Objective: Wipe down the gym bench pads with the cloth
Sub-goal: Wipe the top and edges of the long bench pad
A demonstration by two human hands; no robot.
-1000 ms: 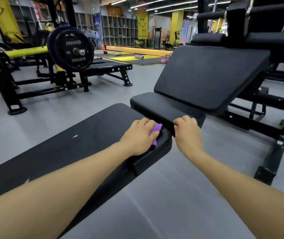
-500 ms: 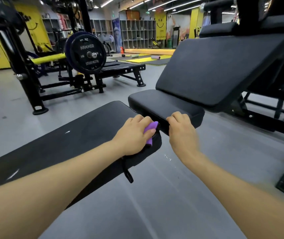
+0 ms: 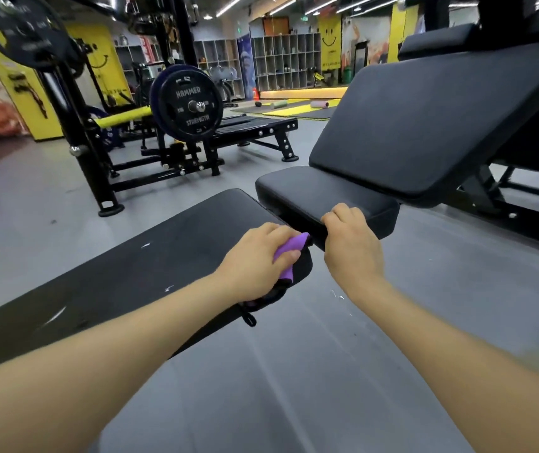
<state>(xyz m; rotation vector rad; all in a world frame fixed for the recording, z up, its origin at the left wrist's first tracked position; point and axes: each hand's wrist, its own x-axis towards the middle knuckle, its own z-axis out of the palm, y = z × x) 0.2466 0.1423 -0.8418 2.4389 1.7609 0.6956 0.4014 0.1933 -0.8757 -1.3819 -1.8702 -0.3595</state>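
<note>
A long flat black bench pad (image 3: 137, 269) runs from the lower left toward the middle. My left hand (image 3: 255, 261) presses a purple cloth (image 3: 289, 255) onto its far right corner, fingers closed over most of the cloth. Just beyond lies the small black seat pad (image 3: 313, 194) of an incline bench, with its big tilted back pad (image 3: 431, 125) rising to the right. My right hand (image 3: 349, 241) grips the near front edge of the seat pad, fingers curled over it.
A rack with a Hammer Strength weight plate (image 3: 191, 104) and a low black platform (image 3: 255, 125) stands behind the flat bench. Black frame legs (image 3: 510, 217) sit on the grey floor at the right. Yellow mats and cubby shelves are far back.
The view has swung left and a little closer. Both hands hold their places, the left one sliding slightly back along the corner of the flat pad with the cloth.
</note>
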